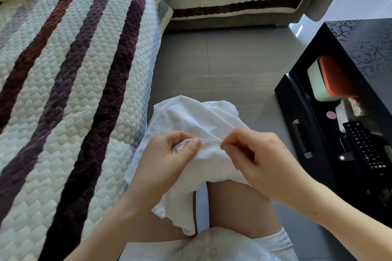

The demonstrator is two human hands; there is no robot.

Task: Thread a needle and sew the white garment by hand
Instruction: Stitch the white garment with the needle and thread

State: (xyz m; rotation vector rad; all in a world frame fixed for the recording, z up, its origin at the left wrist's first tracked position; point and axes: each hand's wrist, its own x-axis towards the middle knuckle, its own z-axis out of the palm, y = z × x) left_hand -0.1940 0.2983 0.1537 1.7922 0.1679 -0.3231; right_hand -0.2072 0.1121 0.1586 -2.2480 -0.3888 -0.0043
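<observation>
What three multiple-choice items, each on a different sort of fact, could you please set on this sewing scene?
1. Where does the white garment lie? A on the person's lap; B on the sofa; C on the floor.
2. What colour is the low table? A white; B black; C red.
3. What is the right hand doing? A lying flat; B holding scissors; C pinching the needle.
Answers: 1 A, it drapes over the person's legs; 2 B, its glossy top is black; 3 C, the fingertips close on the needle's end.
</observation>
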